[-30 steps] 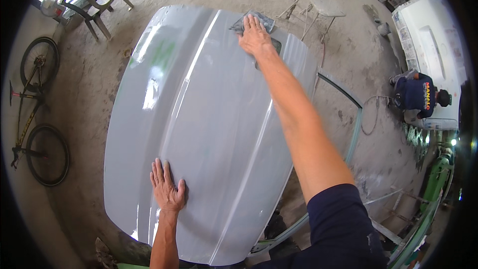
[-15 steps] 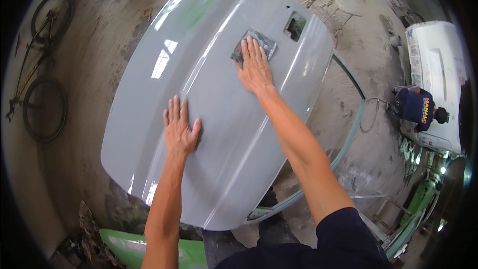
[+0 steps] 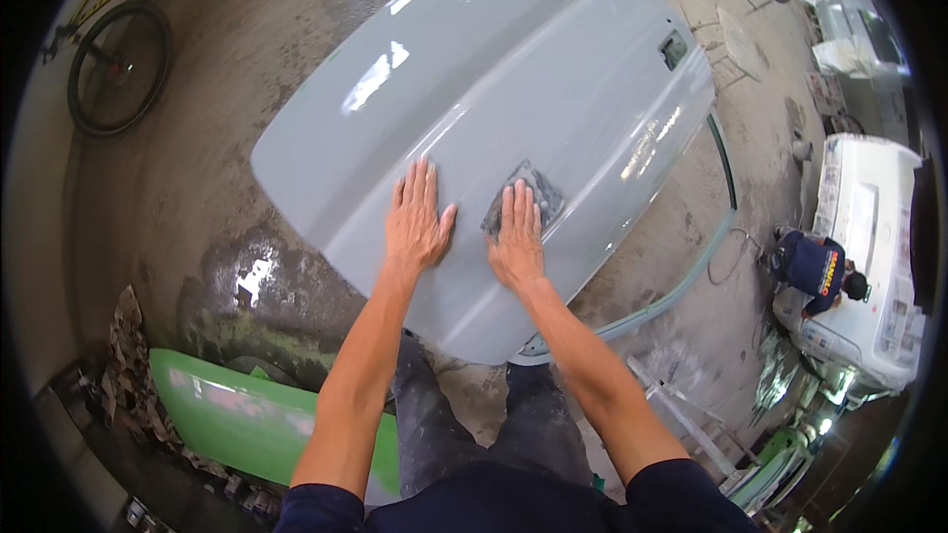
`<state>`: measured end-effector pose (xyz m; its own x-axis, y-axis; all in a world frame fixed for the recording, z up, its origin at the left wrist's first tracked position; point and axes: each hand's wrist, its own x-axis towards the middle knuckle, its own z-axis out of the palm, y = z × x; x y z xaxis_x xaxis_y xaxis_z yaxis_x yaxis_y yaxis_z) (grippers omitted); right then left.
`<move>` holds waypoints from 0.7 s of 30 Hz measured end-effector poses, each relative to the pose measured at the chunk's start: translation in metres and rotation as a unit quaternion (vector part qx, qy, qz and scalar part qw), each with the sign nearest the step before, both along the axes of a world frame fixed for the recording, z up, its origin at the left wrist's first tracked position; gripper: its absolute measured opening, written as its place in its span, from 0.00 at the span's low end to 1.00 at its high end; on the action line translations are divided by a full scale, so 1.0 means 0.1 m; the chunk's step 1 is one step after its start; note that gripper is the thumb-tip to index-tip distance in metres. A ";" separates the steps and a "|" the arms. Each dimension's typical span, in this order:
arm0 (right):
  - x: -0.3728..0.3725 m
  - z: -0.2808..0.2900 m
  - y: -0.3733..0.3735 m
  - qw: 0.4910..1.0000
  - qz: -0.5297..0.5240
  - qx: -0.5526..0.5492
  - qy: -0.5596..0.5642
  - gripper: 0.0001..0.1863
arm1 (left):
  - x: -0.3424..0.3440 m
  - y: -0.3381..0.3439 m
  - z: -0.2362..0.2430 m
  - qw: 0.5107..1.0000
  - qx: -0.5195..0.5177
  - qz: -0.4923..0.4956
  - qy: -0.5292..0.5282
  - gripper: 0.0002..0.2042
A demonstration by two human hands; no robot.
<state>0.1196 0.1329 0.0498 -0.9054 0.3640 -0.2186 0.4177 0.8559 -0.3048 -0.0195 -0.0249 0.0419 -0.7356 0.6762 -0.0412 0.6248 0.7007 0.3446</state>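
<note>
- Plainly, the dusty grey concrete floor (image 3: 217, 178) leaves open room beyond the door's rounded left edge, with a dark wet patch there.
- The large, smooth, grey-coated car door (image 3: 513, 128) lies outer face up, perhaps to bring the broad surface within reach; what props it is hidden.
- A thin, curved, teal window frame (image 3: 726, 166) juts beyond its right edge, narrowing the free room there.
- The long, glossy green panel (image 3: 237, 415) sits lower left, partly behind the left forearm.
- The left hand (image 3: 417, 222) rests palm down on the door, likely for steadiness, fingers nearly together, thumb apart.
- The right hand (image 3: 515, 245) lies flat, fingers pressed together, pinching nothing.
- Beneath them is the thin, dark grey, creased sheet (image 3: 546, 195), probably flattened for even pressure, inside the door's edges.
</note>
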 end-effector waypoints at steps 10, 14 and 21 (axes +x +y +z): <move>0.08 0.15 -1.54 0.998 -0.017 0.011 -0.060 0.47 | 0.88 -1.76 0.22 0.989 -0.034 -0.106 -0.097 0.36; 0.00 0.30 -1.57 0.996 -0.026 -0.044 -0.080 0.44 | 0.30 -2.53 0.33 0.996 -0.015 -0.015 -0.082 0.33; -0.36 0.10 -1.27 0.953 -0.017 -0.029 -0.301 0.42 | -0.35 -5.49 1.24 0.964 -0.050 0.258 -0.034 0.28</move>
